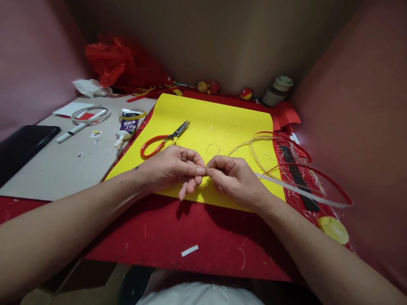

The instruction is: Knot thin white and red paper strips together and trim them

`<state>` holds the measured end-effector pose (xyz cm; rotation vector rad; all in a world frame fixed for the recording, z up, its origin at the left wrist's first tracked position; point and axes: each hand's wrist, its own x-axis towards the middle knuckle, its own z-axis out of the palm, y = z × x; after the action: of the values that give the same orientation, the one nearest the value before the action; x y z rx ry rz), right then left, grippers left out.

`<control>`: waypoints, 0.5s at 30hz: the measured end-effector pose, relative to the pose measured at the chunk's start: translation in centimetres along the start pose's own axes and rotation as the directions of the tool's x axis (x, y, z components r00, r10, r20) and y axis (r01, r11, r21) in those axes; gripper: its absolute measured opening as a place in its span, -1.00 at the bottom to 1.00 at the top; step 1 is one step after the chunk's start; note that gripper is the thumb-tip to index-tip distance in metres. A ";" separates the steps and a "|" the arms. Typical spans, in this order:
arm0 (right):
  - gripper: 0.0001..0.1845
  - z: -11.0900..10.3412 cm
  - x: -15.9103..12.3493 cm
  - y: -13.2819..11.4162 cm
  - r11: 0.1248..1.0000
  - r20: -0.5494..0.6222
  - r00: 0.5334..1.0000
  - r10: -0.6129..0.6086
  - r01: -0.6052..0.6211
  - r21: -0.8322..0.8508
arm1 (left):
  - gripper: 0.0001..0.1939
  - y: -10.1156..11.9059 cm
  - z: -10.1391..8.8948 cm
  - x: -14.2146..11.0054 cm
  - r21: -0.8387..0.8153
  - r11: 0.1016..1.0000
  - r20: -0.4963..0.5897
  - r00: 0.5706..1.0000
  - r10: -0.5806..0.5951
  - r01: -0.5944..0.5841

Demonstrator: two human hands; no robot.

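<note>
My left hand [182, 167] and my right hand [233, 176] meet fingertip to fingertip over a yellow ribbed sheet [216, 116]. Thumb and forefinger are pinched together on both; whatever lies between them is too small to make out. Just behind my left hand rest scissors [165, 140] with red handles, blades pointing away. A thin tan cord [257, 159] runs over the sheet beside my right hand. From behind that hand a white strip [295, 187] and a red strip [330, 180] loop out to the right; their near ends are hidden.
At left, a grey board [79, 169] holds a glue tube [129, 125], a white pen [81, 126] and a black tablet-like object [25, 148]. A red plastic bag [124, 63] and a lidded jar [278, 91] stand at the back. A yellow cap-like piece [333, 230] lies right.
</note>
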<state>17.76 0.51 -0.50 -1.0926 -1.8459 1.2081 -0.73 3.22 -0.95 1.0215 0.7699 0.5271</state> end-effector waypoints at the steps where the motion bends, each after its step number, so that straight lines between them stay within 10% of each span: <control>1: -0.83 0.0 0.0 0.0 1.000 0.003 1.000 -0.008 0.008 -0.005 | -0.91 0.0 0.0 0.0 0.011 1.000 -0.002 1.000 0.001 -0.001; 15: -0.80 -0.2 0.1 -0.2 0.996 -0.036 0.997 0.072 -0.070 0.055 | -0.89 0.3 0.9 -0.4 0.139 0.984 -0.060 0.991 0.117 -0.108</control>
<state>17.82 0.63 -0.28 -1.1520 -1.7492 1.2619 -0.27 2.58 -0.31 1.1835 0.8196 0.6158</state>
